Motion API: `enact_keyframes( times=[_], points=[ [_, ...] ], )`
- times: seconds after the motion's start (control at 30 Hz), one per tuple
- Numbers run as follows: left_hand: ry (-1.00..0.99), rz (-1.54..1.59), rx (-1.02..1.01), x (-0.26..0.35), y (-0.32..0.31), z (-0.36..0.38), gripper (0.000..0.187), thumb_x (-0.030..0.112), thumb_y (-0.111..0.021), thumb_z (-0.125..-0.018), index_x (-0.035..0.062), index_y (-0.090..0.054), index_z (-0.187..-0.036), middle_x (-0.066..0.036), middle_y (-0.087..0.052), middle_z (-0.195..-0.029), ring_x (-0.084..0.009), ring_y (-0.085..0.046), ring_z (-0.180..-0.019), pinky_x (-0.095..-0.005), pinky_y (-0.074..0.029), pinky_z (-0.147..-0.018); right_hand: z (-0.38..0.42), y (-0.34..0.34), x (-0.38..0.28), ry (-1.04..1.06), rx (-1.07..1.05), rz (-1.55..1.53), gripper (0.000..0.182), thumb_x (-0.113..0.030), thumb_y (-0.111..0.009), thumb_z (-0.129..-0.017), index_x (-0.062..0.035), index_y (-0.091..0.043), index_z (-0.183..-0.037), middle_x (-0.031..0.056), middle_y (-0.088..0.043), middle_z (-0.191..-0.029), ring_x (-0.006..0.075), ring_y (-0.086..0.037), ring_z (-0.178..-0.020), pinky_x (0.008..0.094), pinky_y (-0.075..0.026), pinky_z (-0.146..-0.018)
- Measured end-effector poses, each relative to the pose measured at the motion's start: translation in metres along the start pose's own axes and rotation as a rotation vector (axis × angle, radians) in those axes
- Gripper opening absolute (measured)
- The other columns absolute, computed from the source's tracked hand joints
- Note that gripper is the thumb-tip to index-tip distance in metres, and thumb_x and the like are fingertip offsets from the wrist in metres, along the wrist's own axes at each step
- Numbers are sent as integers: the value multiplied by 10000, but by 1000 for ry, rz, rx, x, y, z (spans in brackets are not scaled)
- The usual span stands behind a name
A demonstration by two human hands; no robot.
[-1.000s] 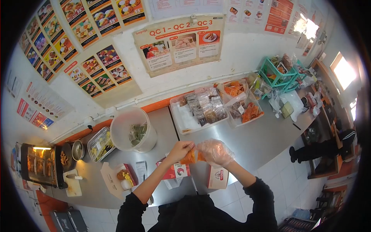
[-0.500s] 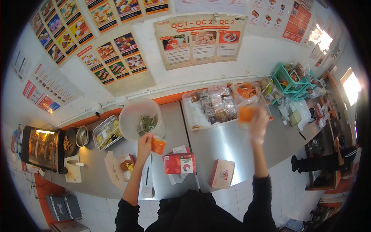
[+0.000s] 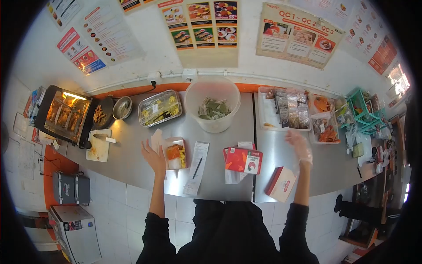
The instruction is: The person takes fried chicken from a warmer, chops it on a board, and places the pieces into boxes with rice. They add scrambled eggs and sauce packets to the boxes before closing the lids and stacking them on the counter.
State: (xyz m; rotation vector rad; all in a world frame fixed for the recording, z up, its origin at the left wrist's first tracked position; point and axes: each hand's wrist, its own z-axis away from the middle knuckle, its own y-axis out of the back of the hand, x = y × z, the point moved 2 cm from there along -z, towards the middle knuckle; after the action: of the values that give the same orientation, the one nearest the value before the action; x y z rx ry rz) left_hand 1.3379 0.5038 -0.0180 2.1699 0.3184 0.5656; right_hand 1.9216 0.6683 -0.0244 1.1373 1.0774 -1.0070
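My left hand (image 3: 154, 157) is open, fingers spread, at the left side of an open cardboard food box (image 3: 186, 155). Inside the box, an orange sachet (image 3: 174, 152) lies on top, with white rice and yellow pieces around it. A clear plastic glove covers my right hand (image 3: 300, 148), which hovers over the counter in front of the white tray (image 3: 269, 124) of sachets. Its fingers look loosely apart and slightly blurred, with nothing visible in them. Below it sits a closed box (image 3: 282, 184), tilted on the counter edge.
Paper slips with a pen (image 3: 198, 168) and a red box (image 3: 243, 160) lie between my hands. Behind stand a clear bucket (image 3: 215, 125), a foil-type tray of food (image 3: 160, 108), a metal bowl (image 3: 122, 108), a knife on a board (image 3: 97, 149) and a lit display warmer (image 3: 69, 115).
My view has turned left. The orange sachet from my left hand now lies in the open food box, and that hand has opened. The orange packet no longer shows in my right hand.
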Motion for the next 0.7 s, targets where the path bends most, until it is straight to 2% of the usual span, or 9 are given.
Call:
enact_keyframes(
  times=[0.13,0.2,0.3,0.37,0.47,0.5,0.57,0.67,0.7],
  points=[
    [129,104,-187,-108,-48,34,614,86,-595,-888,-40,-328,-1427,-276,-543,-1156,-406,-569,-1062,-429,-471,-883,62,-151,-31,-5,-286,-225,316,-261,-527,-974,-17,-631,-1144,91,-667,-1052,183,-634,-948,324,-479,-914],
    [230,223,-502,-128,-39,38,630,41,-580,-874,-62,-316,-1436,-277,-622,-972,-404,-645,-899,-411,-522,-755,87,-225,-48,188,-388,300,337,-260,-579,-946,-34,-611,-1193,116,-663,-1055,205,-635,-950,323,-490,-885],
    [245,275,-556,-132,-7,60,641,7,-569,-858,-68,-310,-1440,-277,-631,-794,-393,-665,-718,-397,-525,-620,131,-361,-25,18,-660,327,451,-312,-650,-889,-59,-577,-1255,152,-645,-1054,268,-637,-936,350,-503,-854],
    [245,481,-467,-151,-4,96,656,28,-557,-890,-54,-259,-1469,-273,-658,-942,-389,-678,-763,-379,-538,-657,165,-441,-26,21,-755,392,512,-355,-683,-849,-54,-578,-1251,173,-644,-1063,306,-639,-942,387,-508,-842],
    [766,938,-510,-131,40,106,660,93,-522,-939,-31,-195,-1499,-272,-650,-1091,-418,-675,-909,-379,-546,-746,189,-528,21,219,-828,662,537,-386,-679,-837,-45,-579,-1239,192,-645,-1099,343,-638,-961,432,-507,-824],
    [696,902,-503,-145,40,103,662,125,-506,-954,-28,-171,-1505,-276,-615,-1160,-437,-630,-1000,-413,-516,-819,190,-549,41,289,-840,723,536,-389,-672,-839,-43,-578,-1238,197,-645,-1111,353,-638,-967,445,-506,-817],
    [551,835,-497,-170,26,101,670,189,-473,-984,-22,-123,-1516,-285,-546,-1297,-476,-540,-1181,-481,-456,-966,168,-548,38,-103,-764,742,524,-395,-634,-864,-23,-577,-1227,213,-634,-1134,371,-622,-1002,454,-491,-848],
    [-2,185,-441,-213,-24,105,629,227,-433,-1005,-43,-154,-1499,-295,-352,-1462,-455,-357,-1352,-545,-269,-1108,159,-539,56,-392,-449,685,490,-385,-599,-873,12,-596,-1161,260,-616,-1133,402,-617,-1002,459,-483,-881],
    [32,270,-475,-219,-39,106,595,232,-418,-1007,-56,-198,-1479,-291,-320,-1485,-444,-321,-1372,-563,-124,-1149,157,-543,70,-436,-314,650,479,-378,-590,-871,24,-606,-1130,280,-609,-1126,413,-619,-993,459,-482,-889]
  ],
)
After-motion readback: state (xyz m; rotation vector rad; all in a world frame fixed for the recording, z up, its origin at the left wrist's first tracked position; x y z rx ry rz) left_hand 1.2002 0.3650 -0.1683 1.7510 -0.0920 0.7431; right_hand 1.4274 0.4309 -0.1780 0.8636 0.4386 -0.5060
